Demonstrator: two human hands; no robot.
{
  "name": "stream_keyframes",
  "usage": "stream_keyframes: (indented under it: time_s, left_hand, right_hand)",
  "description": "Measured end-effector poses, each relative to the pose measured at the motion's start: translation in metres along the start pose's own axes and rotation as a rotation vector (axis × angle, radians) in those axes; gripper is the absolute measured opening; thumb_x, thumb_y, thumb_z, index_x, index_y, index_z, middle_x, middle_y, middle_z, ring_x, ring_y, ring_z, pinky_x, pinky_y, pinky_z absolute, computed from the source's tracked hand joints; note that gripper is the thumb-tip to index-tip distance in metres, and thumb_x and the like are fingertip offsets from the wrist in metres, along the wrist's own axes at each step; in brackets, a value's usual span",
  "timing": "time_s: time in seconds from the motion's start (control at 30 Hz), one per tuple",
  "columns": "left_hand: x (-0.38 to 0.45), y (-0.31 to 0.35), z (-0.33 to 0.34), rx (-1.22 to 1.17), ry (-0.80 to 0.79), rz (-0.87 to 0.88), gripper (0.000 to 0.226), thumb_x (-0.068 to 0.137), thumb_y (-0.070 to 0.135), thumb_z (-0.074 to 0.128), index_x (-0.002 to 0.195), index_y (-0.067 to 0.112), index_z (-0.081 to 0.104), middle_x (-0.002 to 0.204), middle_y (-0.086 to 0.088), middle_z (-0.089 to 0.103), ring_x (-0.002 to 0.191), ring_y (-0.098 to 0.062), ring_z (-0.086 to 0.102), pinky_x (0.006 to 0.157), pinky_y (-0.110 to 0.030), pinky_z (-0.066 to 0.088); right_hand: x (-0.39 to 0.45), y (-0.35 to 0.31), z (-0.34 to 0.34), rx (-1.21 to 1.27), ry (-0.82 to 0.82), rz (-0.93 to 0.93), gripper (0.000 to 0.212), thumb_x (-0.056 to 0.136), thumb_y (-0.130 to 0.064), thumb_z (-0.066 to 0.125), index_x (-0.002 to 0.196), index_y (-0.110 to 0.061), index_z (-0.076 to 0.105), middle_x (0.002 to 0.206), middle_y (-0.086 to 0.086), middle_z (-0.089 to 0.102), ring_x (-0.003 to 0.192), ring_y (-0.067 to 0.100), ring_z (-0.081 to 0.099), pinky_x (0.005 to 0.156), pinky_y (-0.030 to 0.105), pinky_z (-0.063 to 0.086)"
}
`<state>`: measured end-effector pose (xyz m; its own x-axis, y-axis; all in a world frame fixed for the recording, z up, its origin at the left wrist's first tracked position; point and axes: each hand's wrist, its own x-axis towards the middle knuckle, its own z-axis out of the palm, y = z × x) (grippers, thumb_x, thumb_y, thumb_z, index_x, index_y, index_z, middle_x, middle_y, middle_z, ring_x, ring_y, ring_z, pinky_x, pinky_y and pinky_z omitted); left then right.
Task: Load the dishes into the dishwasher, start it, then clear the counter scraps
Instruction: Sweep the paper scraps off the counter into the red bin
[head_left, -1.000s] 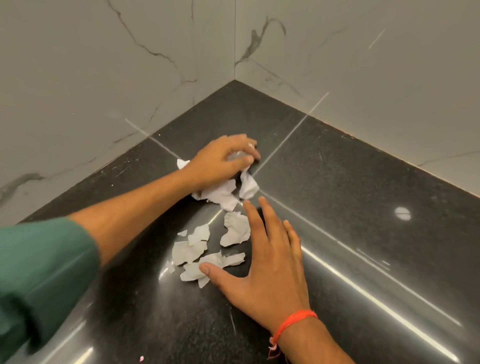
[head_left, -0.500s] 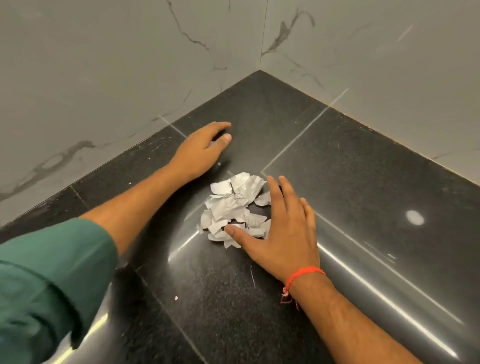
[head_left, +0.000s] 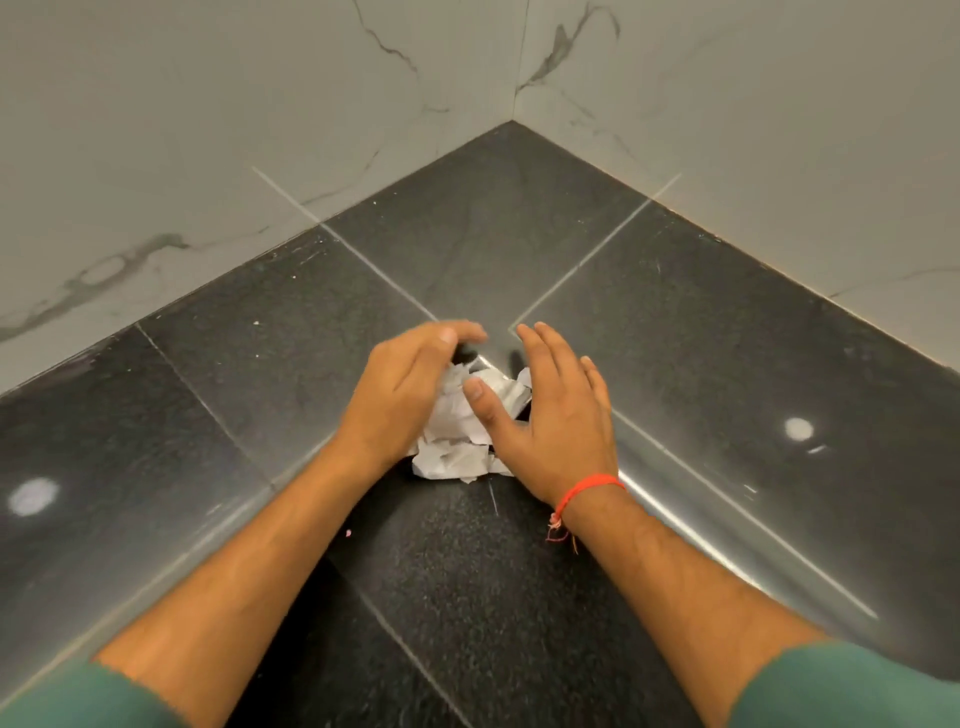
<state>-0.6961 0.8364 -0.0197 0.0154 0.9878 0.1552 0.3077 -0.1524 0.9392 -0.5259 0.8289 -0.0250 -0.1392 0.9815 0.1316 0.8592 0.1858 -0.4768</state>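
- Lying heaped on the dark worktop (head_left: 701, 364), the paper scraps (head_left: 452, 457) sit between both hands.
- Left hand (head_left: 400, 395) cups them, fingers loosely curved; right hand (head_left: 556, 421) flanks them, fingers straight, slightly spread.
- Bare worktop runs back to the marble walls (head_left: 208, 130).

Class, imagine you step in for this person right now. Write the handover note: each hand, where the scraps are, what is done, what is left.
Left hand: cupped against the left side of the scraps, fingers curved over the top; blurred, so a firm grip is not certain.
Right hand: fingers straight, palm against the right side of the pile, thumb on top.
Scraps: white paper bits gathered in one heap between both hands on the black counter, near the corner.
Done: scraps bunched together.
Left: lift the heap off the counter and bin it. One tiny pink speck lies nearer you. No dishwasher in view.
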Motion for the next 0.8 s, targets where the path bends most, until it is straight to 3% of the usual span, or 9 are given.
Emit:
stream_keyframes:
  time_s: [0.07, 0.1, 0.23, 0.37, 0.47, 0.57, 0.73, 0.8]
  left_hand:
    - [0.004, 0.0, 0.0, 0.028, 0.146, -0.03, 0.041, 0.104, 0.029, 0.036, 0.121, 0.02, 0.072, 0.124, 0.011, 0.07, 0.12, -0.002, 0.06, 0.106, -0.032, 0.046]
    - [0.008, 0.0, 0.001, 0.068, 0.144, -0.039, 0.043, 0.104, 0.032, 0.035, 0.124, 0.022, 0.071, 0.126, 0.012, 0.069, 0.122, 0.001, 0.058, 0.107, -0.03, 0.044]
    - [0.011, 0.004, 0.008, 0.24, -0.045, -0.022, 0.043, 0.107, 0.037, 0.031, 0.123, 0.033, 0.071, 0.125, 0.013, 0.07, 0.13, -0.005, 0.054, 0.109, -0.04, 0.043]
    - [-0.001, 0.005, 0.013, 0.322, -0.072, -0.107, 0.048, 0.102, 0.05, 0.022, 0.123, 0.047, 0.066, 0.132, 0.011, 0.067, 0.131, -0.012, 0.054, 0.107, -0.047, 0.042]
    - [-0.029, 0.015, 0.025, 0.275, -0.02, -0.155, 0.047, 0.103, 0.043, 0.025, 0.128, 0.039, 0.065, 0.131, 0.006, 0.067, 0.127, -0.016, 0.057, 0.106, -0.045, 0.043]
    - [-0.061, 0.031, 0.042, 0.254, 0.047, -0.155, 0.048, 0.102, 0.036, 0.029, 0.137, 0.03, 0.061, 0.133, 0.006, 0.066, 0.123, -0.01, 0.057, 0.105, -0.036, 0.042]
    - [-0.113, 0.043, 0.079, 0.098, 0.256, -0.133, 0.036, 0.106, 0.028, 0.036, 0.124, 0.024, 0.068, 0.117, 0.012, 0.07, 0.111, 0.0, 0.062, 0.099, -0.03, 0.048]
    - [-0.129, 0.044, 0.091, 0.057, 0.319, -0.122, 0.036, 0.106, 0.027, 0.038, 0.127, 0.023, 0.067, 0.123, 0.013, 0.07, 0.119, 0.004, 0.058, 0.105, -0.031, 0.047]
  right_hand:
    - [0.0, 0.001, 0.002, -0.008, 0.0, -0.027, 0.093, 0.085, -0.084, 0.023, 0.153, -0.022, 0.037, 0.16, -0.004, 0.033, 0.149, 0.01, 0.025, 0.125, 0.042, 0.014]
    - [0.004, 0.003, 0.003, -0.004, -0.005, -0.047, 0.091, 0.086, -0.083, 0.024, 0.151, -0.021, 0.04, 0.159, -0.003, 0.036, 0.148, 0.012, 0.028, 0.125, 0.043, 0.017]
    - [0.019, 0.006, 0.006, 0.062, -0.035, -0.226, 0.074, 0.093, -0.073, 0.03, 0.137, -0.018, 0.055, 0.142, -0.001, 0.053, 0.136, 0.019, 0.045, 0.115, 0.043, 0.035]
    - [0.02, 0.009, 0.009, 0.161, -0.062, -0.314, 0.058, 0.097, -0.056, 0.033, 0.128, -0.015, 0.061, 0.133, -0.002, 0.06, 0.125, 0.016, 0.053, 0.103, 0.036, 0.045]
    - [0.007, 0.008, 0.006, 0.208, -0.084, -0.317, 0.053, 0.096, -0.05, 0.033, 0.125, -0.016, 0.063, 0.127, -0.002, 0.063, 0.116, 0.013, 0.057, 0.094, 0.027, 0.044]
    - [-0.013, 0.008, 0.003, 0.29, -0.078, -0.272, 0.045, 0.095, -0.039, 0.036, 0.119, -0.017, 0.066, 0.116, -0.002, 0.066, 0.107, 0.012, 0.06, 0.088, 0.021, 0.042]
    - [-0.069, 0.004, -0.009, 0.483, -0.002, -0.199, 0.024, 0.099, -0.022, 0.045, 0.101, -0.014, 0.067, 0.097, -0.002, 0.068, 0.092, 0.014, 0.063, 0.084, 0.034, 0.049]
    - [-0.088, 0.003, -0.016, 0.541, 0.003, -0.193, 0.021, 0.101, -0.017, 0.047, 0.101, -0.014, 0.068, 0.095, -0.003, 0.068, 0.091, 0.012, 0.064, 0.082, 0.03, 0.05]
